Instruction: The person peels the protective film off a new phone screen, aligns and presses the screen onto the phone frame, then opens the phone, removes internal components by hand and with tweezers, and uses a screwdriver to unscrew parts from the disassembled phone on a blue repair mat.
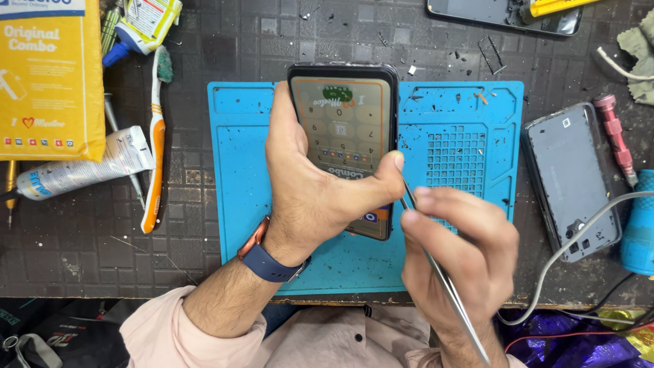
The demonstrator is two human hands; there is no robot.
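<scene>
My left hand (pixel 310 180) grips a smartphone (pixel 346 119) whose front carries a tan protective film with printing, held above a blue silicone work mat (pixel 470 109). Its thumb rests on the phone's right edge. My right hand (pixel 463 249) pinches a thin metal tool, tweezers or a pry tool (pixel 443 276), whose tip meets the phone's lower right edge beside my left thumb. A dark blue watch band (pixel 267 262) sits on my left wrist.
At left lie a yellow package (pixel 48 75), a white glue tube (pixel 88 167) and an orange-and-white toothbrush (pixel 155 143). At right rest a grey phone back (pixel 569 177), a pink screwdriver (pixel 614 136), a grey cable (pixel 579 235) and a blue object (pixel 640 225). Another opened phone (pixel 504 15) lies at top.
</scene>
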